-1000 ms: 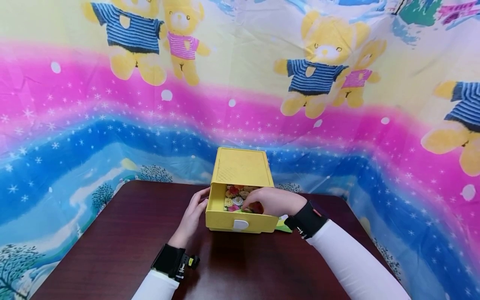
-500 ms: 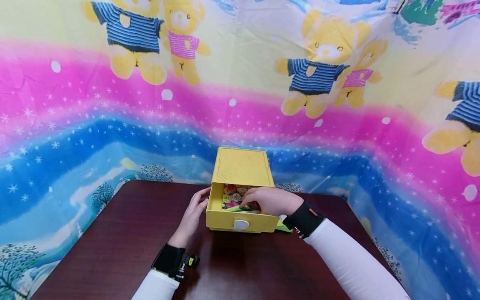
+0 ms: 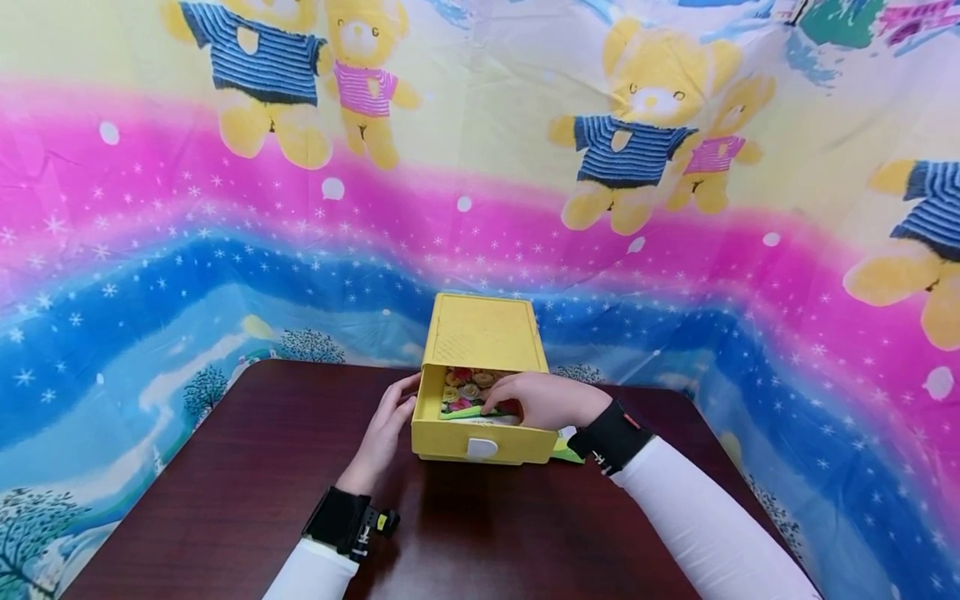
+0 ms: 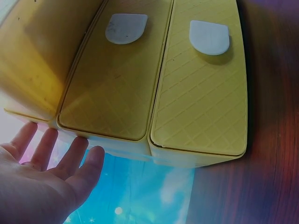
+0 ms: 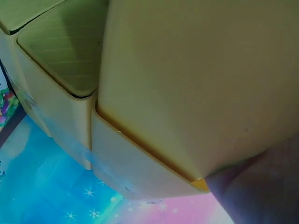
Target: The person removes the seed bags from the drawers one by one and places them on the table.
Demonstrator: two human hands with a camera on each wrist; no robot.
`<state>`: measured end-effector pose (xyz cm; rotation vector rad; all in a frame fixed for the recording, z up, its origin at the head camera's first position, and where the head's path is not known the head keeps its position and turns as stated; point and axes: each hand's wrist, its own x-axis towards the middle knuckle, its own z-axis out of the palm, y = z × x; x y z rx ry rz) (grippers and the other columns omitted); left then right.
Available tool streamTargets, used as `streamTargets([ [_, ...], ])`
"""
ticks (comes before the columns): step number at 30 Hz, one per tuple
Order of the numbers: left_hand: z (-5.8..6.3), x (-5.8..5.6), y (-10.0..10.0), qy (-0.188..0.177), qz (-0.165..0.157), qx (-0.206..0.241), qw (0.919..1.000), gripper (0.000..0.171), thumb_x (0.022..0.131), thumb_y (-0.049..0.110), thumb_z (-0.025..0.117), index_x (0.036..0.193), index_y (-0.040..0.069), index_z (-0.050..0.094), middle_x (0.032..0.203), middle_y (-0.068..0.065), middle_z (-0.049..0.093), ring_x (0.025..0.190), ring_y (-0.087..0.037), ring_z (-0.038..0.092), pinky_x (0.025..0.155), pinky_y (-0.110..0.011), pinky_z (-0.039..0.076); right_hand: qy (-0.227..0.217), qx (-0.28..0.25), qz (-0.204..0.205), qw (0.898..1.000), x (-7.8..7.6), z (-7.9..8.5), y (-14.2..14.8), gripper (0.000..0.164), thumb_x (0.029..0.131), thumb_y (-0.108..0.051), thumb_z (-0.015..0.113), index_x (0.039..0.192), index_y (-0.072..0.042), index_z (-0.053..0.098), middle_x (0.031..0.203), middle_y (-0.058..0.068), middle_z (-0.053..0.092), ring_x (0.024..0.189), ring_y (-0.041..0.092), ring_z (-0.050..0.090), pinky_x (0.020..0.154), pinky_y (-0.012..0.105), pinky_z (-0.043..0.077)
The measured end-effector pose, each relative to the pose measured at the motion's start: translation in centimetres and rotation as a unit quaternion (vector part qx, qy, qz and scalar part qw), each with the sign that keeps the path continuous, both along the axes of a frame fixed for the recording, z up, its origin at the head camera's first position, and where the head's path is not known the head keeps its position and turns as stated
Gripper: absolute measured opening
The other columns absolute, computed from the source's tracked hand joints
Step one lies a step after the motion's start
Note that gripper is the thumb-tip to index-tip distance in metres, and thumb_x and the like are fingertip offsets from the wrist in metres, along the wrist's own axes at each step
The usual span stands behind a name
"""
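Flowery pkt (image 3: 468, 393) in yellow cabinet's (image 3: 483, 329) open top drawer (image 3: 444, 442), on desk (image 3: 225, 475). R hand (image 3: 551, 400) reaches in, fingers curled, pinching pkt nr its green edge. L hand (image 3: 385, 429): fingers loose, apart, tips at cabinet's side.

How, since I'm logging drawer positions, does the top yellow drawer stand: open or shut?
Open: the top drawer juts out from the yellow cabinet, floral contents showing inside, the right hand partly within.

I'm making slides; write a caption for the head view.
Right hand inside the open top drawer of a yellow cabinet, left hand at its side.
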<state>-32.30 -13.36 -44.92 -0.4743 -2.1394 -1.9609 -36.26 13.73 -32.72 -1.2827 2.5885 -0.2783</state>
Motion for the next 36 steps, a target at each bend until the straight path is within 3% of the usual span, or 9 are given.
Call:
streamTargets([
  [3,-0.02,-0.03,0.00,0.000,-0.001,0.001,1.0000,0.048,0.110,0.025,0.040,0.154,0.006,0.040,0.158,-0.017,0.035,0.143,-0.037,0.037,0.112,-0.056,0.034,-0.008,-0.021,0.002,1.000,-0.06,0.03,0.16,0.042,0.088,-0.039,0.080,0.126,-0.022,0.073,0.126,-0.006,0.068,0.114,0.013,0.060,0.092,0.030,0.055],
  [8,0.00,-0.03,0.05,0.002,0.000,0.001,1.0000,0.048,0.110,0.024,0.040,0.153,0.005,0.041,0.157,-0.017,0.035,0.142,-0.038,0.038,0.111,-0.055,0.035,0.008,-0.046,-0.002,0.999,0.04,-0.16,0.38,0.027,0.097,-0.026,0.070,0.124,-0.023,0.074,0.124,-0.007,0.069,0.112,0.010,0.061,0.094,0.029,0.055],
  [17,-0.06,-0.04,0.10,0.004,0.002,0.001,1.0000,0.048,0.109,0.024,0.041,0.153,0.005,0.041,0.158,-0.017,0.035,0.142,-0.038,0.038,0.112,-0.055,0.034,0.048,-0.066,-0.003,0.997,0.06,-0.45,0.69,0.025,0.100,-0.020,0.061,0.120,-0.025,0.075,0.114,-0.011,0.069,0.089,0.007,0.058,0.074,0.026,0.051],
  [29,-0.05,0.04,0.04,0.000,0.001,0.001,1.0000,0.047,0.110,0.022,0.040,0.154,0.005,0.040,0.159,-0.017,0.034,0.143,-0.038,0.037,0.113,-0.058,0.032,0.105,-0.097,-0.003,0.990,0.59,-0.23,0.61,0.019,0.098,-0.017,0.064,0.110,-0.024,0.076,0.104,-0.012,0.070,0.073,0.005,0.054,0.063,0.023,0.048],
  [36,-0.06,-0.01,0.04,0.000,0.000,0.001,1.0000,0.047,0.110,0.022,0.040,0.154,0.006,0.040,0.159,-0.017,0.034,0.142,-0.038,0.037,0.114,-0.058,0.031,0.159,-0.108,0.005,0.981,0.68,-0.48,0.75,0.019,0.094,-0.012,0.066,0.107,-0.024,0.075,0.103,-0.011,0.071,0.082,0.003,0.058,0.071,0.021,0.052],
])
